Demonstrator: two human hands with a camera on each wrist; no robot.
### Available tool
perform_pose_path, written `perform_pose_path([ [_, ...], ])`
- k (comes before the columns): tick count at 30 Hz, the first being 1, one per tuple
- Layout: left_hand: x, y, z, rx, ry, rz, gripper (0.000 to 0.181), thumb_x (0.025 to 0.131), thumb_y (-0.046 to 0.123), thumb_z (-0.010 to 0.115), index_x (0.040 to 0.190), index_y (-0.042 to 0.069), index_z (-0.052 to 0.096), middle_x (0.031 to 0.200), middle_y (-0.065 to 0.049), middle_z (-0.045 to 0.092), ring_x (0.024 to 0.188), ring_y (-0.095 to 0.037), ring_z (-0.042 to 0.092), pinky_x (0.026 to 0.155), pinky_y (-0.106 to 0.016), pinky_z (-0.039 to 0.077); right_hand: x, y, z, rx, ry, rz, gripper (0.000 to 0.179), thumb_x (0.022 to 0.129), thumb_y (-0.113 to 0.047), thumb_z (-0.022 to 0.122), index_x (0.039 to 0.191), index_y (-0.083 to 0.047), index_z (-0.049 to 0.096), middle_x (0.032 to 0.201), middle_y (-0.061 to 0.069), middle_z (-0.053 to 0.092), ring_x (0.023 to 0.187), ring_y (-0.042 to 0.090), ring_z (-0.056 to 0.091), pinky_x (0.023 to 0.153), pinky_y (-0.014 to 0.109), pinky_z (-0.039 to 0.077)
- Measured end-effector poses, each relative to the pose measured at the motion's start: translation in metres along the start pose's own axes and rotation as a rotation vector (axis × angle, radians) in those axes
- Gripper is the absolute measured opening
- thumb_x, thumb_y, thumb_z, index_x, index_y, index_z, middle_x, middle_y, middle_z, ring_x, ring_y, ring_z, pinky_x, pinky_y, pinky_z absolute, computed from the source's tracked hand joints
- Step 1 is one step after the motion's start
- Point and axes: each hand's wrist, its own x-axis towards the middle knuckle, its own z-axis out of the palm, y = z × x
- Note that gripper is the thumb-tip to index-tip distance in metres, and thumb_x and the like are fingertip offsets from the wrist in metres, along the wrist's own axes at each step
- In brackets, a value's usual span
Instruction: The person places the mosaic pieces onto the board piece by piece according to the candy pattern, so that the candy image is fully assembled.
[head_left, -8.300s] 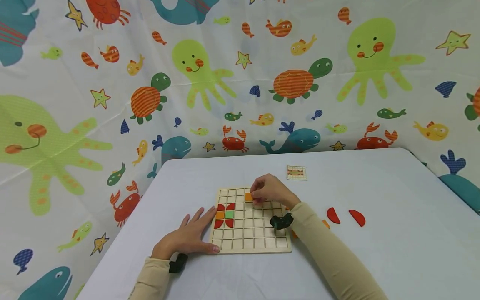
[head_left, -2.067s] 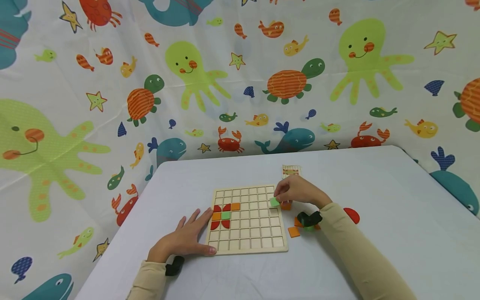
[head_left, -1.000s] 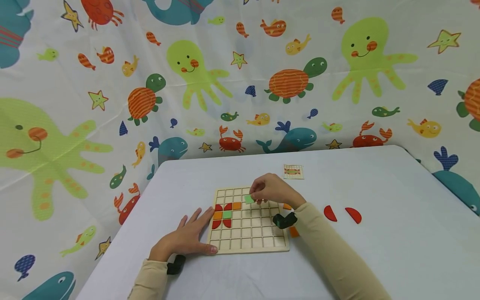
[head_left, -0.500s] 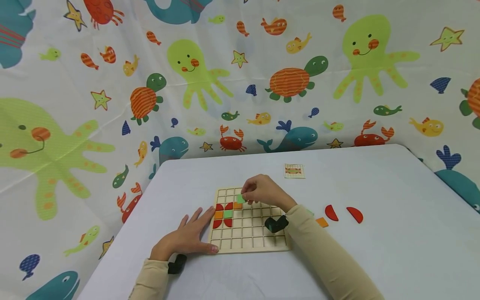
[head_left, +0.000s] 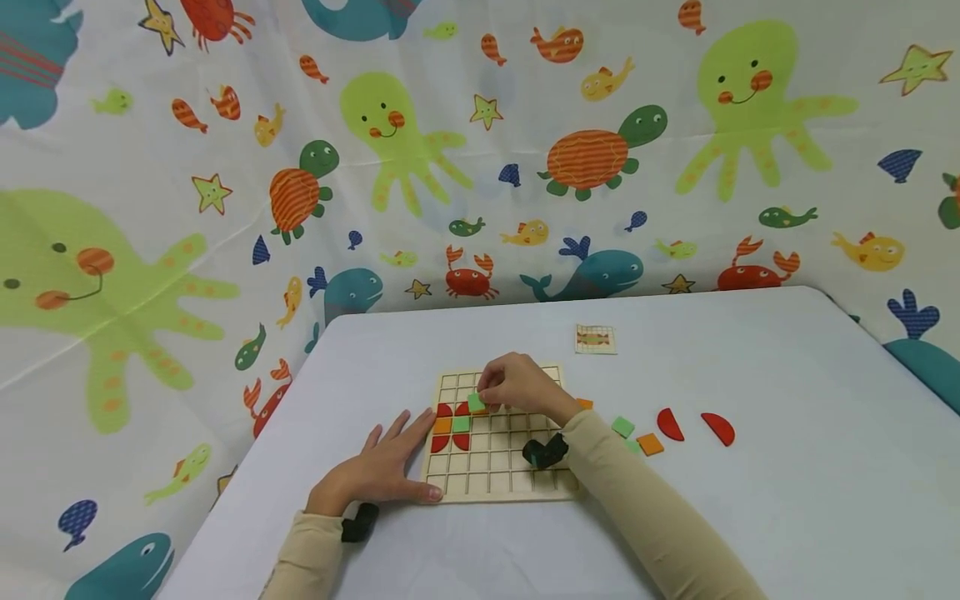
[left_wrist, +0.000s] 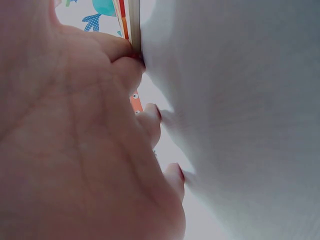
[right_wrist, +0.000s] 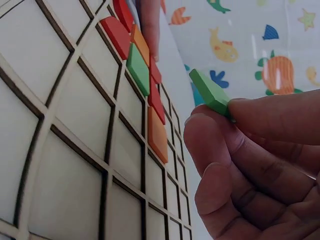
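My right hand (head_left: 521,387) pinches a green square tile (head_left: 476,403) above the wooden grid board (head_left: 510,486). In the right wrist view that tile (right_wrist: 210,92) tilts between thumb and fingertips, apart from the grid. Just beneath it in the head view an orange tile (head_left: 477,411) shows partly. At the board's left side, red quarter-round pieces (head_left: 440,443) flank an orange tile (head_left: 443,426) and a green tile (head_left: 461,424). With fingers spread, my left hand (head_left: 375,475) lies along the left edge, thumb at the near corner.
Right of the board lie a loose green tile (head_left: 622,427), an orange tile (head_left: 650,443) and two red pieces (head_left: 717,428), some partly behind the right sleeve. A small pattern card (head_left: 596,340) lies farther back. A printed sea-animal cloth (head_left: 465,125) hangs behind the table.
The orange tile held earlier now sits in the grid. My right hand went to the right side, took a green tile and carried it left over the board. The left hand stayed put.
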Motion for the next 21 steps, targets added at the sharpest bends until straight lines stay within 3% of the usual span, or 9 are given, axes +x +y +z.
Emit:
perform_pose_path([
  [11, 0.002, -0.001, 0.0, 0.008, 0.003, -0.009, 0.124, 0.08, 0.057, 0.089, 0.172, 0.011, 0.021, 0.178, -0.012, 0.02, 0.163, -0.042, 0.003, 0.125, -0.07, -0.004, 0.002, 0.003, 0.007, -0.066, -0.016, 0.029, 0.007, 0.097, -0.007, 0.075, 0.09, -0.006, 0.076, 0.079, 0.001, 0.07, 0.072, 0.017, 0.065, 0.07, 0.028, 0.055],
  [21, 0.003, -0.003, 0.001, 0.014, 0.004, -0.009, 0.124, 0.08, 0.056, 0.089, 0.172, 0.01, 0.021, 0.178, -0.012, 0.02, 0.163, -0.041, 0.003, 0.125, -0.069, -0.004, 0.005, 0.007, 0.014, -0.144, -0.05, 0.041, 0.009, 0.095, -0.007, 0.078, 0.088, -0.01, 0.075, 0.085, -0.001, 0.067, 0.082, 0.018, 0.059, 0.075, 0.03, 0.052],
])
